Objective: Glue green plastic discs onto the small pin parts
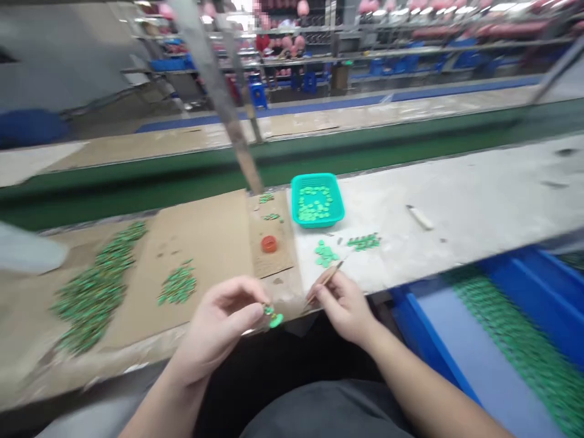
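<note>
A worker's left hand (223, 319) pinches a small green piece (272, 316) at the near edge of the cardboard sheet (205, 243). The right hand (343, 304), just right of that sheet, grips a thin stick (326, 281), its long axis slanting up and rightward toward the teal basket (318, 201).

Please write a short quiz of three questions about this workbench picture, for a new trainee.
1. True or false: the left hand pinches a small green piece.
2. What does the right hand hold? A) a thin stick B) a red cap C) a white tool
3. What colour is the basket that holds green pieces?

Key: 1 true. 2 A. 3 teal, standing beyond the red cap on the cardboard.
</note>
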`<state>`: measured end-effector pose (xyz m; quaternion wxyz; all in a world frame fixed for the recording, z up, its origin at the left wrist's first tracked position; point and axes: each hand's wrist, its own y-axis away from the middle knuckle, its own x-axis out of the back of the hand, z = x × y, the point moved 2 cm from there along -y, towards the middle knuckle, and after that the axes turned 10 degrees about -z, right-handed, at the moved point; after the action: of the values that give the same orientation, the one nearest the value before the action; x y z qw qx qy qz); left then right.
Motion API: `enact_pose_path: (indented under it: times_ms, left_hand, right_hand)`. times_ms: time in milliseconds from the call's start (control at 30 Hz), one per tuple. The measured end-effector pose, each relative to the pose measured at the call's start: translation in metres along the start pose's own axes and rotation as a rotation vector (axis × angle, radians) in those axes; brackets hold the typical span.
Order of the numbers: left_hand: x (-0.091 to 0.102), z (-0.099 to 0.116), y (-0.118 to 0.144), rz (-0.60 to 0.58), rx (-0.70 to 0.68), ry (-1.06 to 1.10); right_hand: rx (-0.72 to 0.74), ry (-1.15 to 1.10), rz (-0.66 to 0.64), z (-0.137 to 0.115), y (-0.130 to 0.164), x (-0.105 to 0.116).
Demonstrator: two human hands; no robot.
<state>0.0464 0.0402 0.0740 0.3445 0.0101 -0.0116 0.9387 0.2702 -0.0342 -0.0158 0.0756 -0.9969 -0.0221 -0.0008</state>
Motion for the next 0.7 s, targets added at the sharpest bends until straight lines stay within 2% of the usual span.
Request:
enact_pose_path:
  times_ms: [67, 133, 267, 433, 533, 700]
  left_hand:
    - [-0.002, -0.005, -0.014, 0.050, -0.046, -0.237]
    - [-0.009, -0.012, -0.033, 0.027, -0.107, -0.407]
    - [-0.042, -0.021, -0.082, -0.067, -0.242, -0.648]
    - [-0.083, -0.034, -0.138, -0.089, -0.304, -0.827]
    - [-0.096, -0.041, -0.155, -0.089, -0.307, -0.916]
    - [-0.102, -0.047, -0.161, -0.089, -0.292, -1.026]
  right_hand:
    - [0.009, 0.029, 0.032, -0.003, 0.013, 0.005]
    - [0.001, 0.033, 0.054, -0.006, 0.030, 0.013]
    - [-0.040, -0.030, 0.112, -0.013, 0.066, 0.031]
    - [-0.044, -0.048, 0.172, -0.019, 0.087, 0.050]
    - [-0.048, -0.035, 0.189, -0.018, 0.092, 0.056]
    - [-0.059, -0.044, 0.197, -0.012, 0.098, 0.063]
